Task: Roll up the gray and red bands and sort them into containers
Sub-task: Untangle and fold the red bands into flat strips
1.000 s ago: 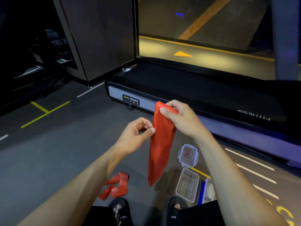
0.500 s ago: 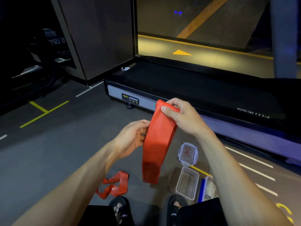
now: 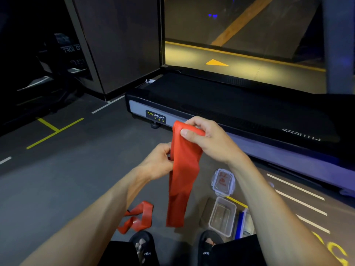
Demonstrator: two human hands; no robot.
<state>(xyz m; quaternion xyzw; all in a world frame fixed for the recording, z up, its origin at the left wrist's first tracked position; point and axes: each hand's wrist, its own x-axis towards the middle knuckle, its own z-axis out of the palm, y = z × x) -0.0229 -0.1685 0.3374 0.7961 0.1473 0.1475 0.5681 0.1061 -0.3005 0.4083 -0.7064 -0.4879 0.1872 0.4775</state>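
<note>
Head view: both hands' fingers (image 3: pixel 189 133) (curled) round red band (image 3: pixel 181 181)

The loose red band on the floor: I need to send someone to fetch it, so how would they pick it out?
Start at the treadmill and come back across the gray floor to the person's left sandal. The loose band lies crumpled just left of it. Unlike the other red band, which hangs flat from the hands, it touches nothing but the floor.

Both forearms reach forward, the right hand (image 3: pixel 209 140) raised with fingers curled, the left hand (image 3: pixel 158 163) lower, pinching.
</note>
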